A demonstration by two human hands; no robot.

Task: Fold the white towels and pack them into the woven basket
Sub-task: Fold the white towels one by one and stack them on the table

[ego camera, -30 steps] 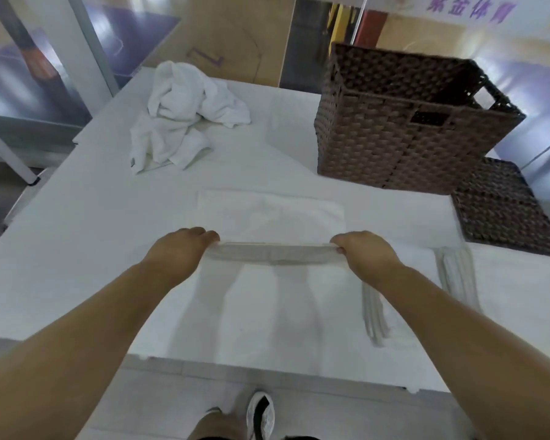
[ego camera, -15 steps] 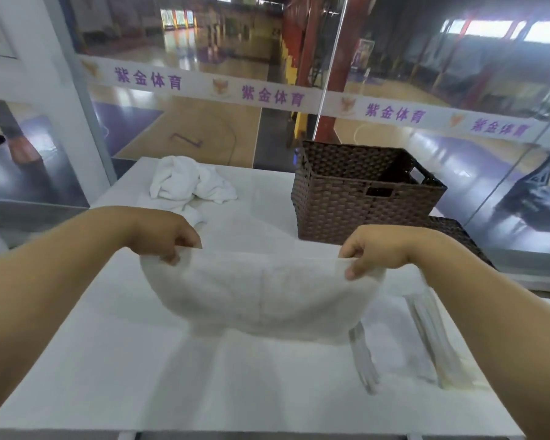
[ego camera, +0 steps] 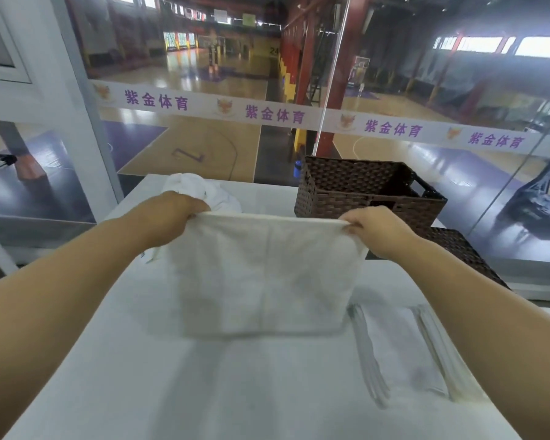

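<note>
Single head-worn wide-angle cam, no second view. Faces forward and slightly down along the white-covered bench [ego camera: 267, 392], forearms entering from the bottom corners. Close range: the held white towel [ego camera: 264, 274] fills centre frame. Dark brown woven basket [ego camera: 362, 198] sits farther back right; glass wall beyond.

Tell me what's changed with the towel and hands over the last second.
The towel went from lying flat on the table to hanging in the air. The left hand and right hand kept their pinch on its corners and lifted it up. The towel pile, basket, lid and folded towel stayed where they were.
</note>
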